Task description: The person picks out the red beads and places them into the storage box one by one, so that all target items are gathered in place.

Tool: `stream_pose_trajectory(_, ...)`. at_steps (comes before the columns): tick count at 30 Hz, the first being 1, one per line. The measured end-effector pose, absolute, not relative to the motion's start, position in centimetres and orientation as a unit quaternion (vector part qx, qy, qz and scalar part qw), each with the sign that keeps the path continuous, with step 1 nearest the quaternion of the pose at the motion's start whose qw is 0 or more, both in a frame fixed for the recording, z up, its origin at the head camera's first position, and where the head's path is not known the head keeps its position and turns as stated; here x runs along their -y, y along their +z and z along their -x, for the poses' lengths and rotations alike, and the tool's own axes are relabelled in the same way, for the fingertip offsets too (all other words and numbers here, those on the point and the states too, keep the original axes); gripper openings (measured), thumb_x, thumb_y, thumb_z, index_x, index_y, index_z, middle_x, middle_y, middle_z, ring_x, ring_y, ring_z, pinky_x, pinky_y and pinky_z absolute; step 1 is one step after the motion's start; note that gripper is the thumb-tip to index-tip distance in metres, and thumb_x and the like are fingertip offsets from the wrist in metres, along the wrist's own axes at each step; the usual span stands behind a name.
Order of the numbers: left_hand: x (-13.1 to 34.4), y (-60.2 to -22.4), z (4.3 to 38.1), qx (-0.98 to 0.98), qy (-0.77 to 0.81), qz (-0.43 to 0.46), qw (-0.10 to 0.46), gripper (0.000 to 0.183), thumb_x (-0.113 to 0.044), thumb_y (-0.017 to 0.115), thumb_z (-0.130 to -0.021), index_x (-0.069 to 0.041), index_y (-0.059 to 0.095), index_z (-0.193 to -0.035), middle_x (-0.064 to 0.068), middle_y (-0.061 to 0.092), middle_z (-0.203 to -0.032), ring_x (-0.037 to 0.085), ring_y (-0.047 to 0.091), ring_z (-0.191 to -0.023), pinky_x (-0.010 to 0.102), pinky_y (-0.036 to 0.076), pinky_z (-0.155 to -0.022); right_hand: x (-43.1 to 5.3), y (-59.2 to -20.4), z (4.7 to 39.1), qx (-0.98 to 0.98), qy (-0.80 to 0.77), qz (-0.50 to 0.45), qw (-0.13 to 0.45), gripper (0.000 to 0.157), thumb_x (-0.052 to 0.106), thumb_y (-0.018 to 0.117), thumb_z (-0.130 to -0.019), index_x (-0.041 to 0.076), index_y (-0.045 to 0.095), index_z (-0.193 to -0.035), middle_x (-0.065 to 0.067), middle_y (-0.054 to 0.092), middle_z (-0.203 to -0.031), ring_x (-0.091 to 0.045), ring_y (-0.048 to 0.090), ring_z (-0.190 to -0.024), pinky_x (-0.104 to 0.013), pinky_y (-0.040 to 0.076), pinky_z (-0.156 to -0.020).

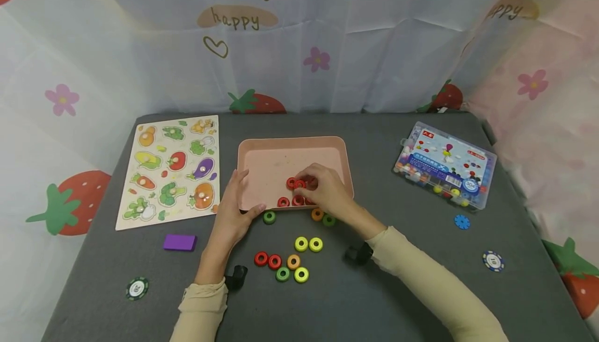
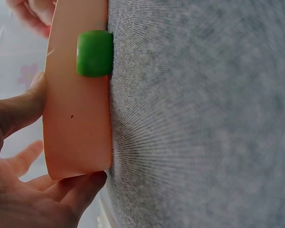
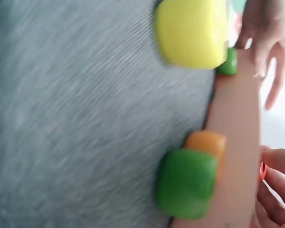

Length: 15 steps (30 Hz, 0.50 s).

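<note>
A shallow pink tray (image 1: 290,160) lies in the middle of the table, with several red ring beads (image 1: 283,202) along its front right part. My left hand (image 1: 232,208) grips the tray's front left corner, thumb at the front rim and fingers along the side. Inside the tray at the right, my right hand (image 1: 329,190) pinches a red ring bead (image 3: 262,171), partly hidden by the fingers. A green ring bead (image 2: 94,53) stands close by the tray's front wall. Near the right end of that wall are an orange bead (image 1: 317,214) and another green bead (image 1: 329,220).
Yellow beads (image 1: 301,244), red beads (image 1: 261,258) and a few others lie in front of the tray. A vegetable puzzle board (image 1: 159,175) and a purple block (image 1: 180,242) are left. A clear plastic case (image 1: 446,165) and round chips (image 1: 493,261) are right.
</note>
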<state>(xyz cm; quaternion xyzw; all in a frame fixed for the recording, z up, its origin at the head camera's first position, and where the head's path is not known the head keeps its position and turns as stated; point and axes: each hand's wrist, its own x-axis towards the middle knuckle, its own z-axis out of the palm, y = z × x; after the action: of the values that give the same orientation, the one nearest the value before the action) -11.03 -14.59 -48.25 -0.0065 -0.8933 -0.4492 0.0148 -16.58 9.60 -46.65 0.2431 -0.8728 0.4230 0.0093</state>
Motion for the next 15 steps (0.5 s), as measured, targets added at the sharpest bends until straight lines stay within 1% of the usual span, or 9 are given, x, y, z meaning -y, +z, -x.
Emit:
stream_pose_trajectory(3,14.6,-48.3,11.1,0.895,-0.446,0.006,0.015,0.086,-0.012,0.080,-0.085,-0.016,0.032,-0.156,0.014,0.015,-0.167,0.036,0.016,-0.153,0.060,0.018,-0.120,-9.7,-47.1,16.9,0.894,0.380,-0.237,0.008,0.024,0.016,0.082,-0.084,0.008,0.077,-0.106,-0.005,0.070,-0.097,-0.025,0.059,-0.086,-0.034,0.049,-0.072)
stream_pose_trajectory(6,14.7,-48.3,11.1,0.895,-0.446,0.008,0.013,0.086,-0.012,0.080,-0.085,-0.016,0.031,-0.156,0.014,0.015,-0.167,0.036,0.016,-0.153,0.060,0.018,-0.120,-9.8,-47.5,17.1,0.909,0.346,-0.234,0.006,0.023,0.019,0.082,-0.084,0.011,0.078,-0.106,-0.003,0.073,-0.098,-0.022,0.054,-0.086,-0.031,0.044,-0.071)
stream_pose_trajectory(9,14.6,-48.3,11.0,0.895,-0.447,0.008,0.011,0.087,-0.013,0.080,-0.085,-0.017,0.031,-0.156,0.014,0.015,-0.167,0.035,0.015,-0.153,0.059,0.018,-0.121,-9.9,-47.9,17.2,0.909,0.341,-0.238,0.001,0.023,0.019,0.082,-0.085,0.012,0.079,-0.107,-0.002,0.075,-0.099,-0.019,0.051,-0.083,-0.031,0.042,-0.070)
stream_pose_trajectory(11,14.6,-48.3,11.0,0.894,-0.447,0.008,0.010,0.087,-0.013,0.080,-0.085,-0.017,0.031,-0.156,0.013,0.015,-0.167,0.035,0.015,-0.153,0.058,0.017,-0.121,-10.1,-48.0,17.4,0.905,0.352,-0.240,0.005,0.024,0.018,0.081,-0.086,0.012,0.079,-0.109,-0.002,0.076,-0.100,-0.019,0.050,-0.082,-0.032,0.042,-0.070)
stream_pose_trajectory(15,14.7,-48.3,11.0,0.894,-0.448,0.008,0.011,0.086,-0.013,0.080,-0.085,-0.017,0.031,-0.156,0.014,0.014,-0.167,0.036,0.016,-0.153,0.059,0.018,-0.120,-10.8,-47.8,18.0,0.883,0.405,-0.235,0.025,0.023,0.011,0.076,-0.089,0.008,0.077,-0.112,-0.006,0.075,-0.102,-0.024,0.054,-0.084,-0.035,0.047,-0.073)
